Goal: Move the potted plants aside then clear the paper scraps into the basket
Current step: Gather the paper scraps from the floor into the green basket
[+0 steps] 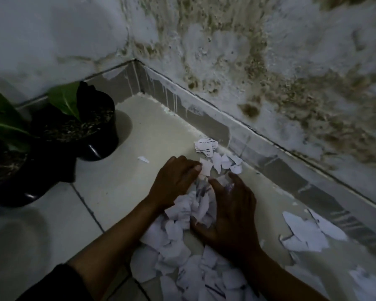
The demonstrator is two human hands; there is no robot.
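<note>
Crouching over a tiled floor [109, 187] in the corner of a stained, flaking wall [269, 61], a person has both hands down among torn paper scraps [182, 253]. The left hand [174, 181] lies palm down on the heap, its fingers curled and its thumb and fingertips pinching a small white piece [205, 169]. The right hand [230, 213] rests just beside it with fingers spread loosely over crumpled scraps, cupping them rather than gripping; whether any piece is actually clamped under it cannot be told. The scraps trail from the hands toward the lower edge of the view, with more lying along the grey skirting [280, 161]: a printed crumpled piece [205, 146] past the left fingertips and a larger cluster [308, 233] to the right. Two potted plants stand well apart from the paper at the left: one black pot [100, 140] near the wall and a second pot [20, 192] in front of it, both with broad green leaves.
</note>
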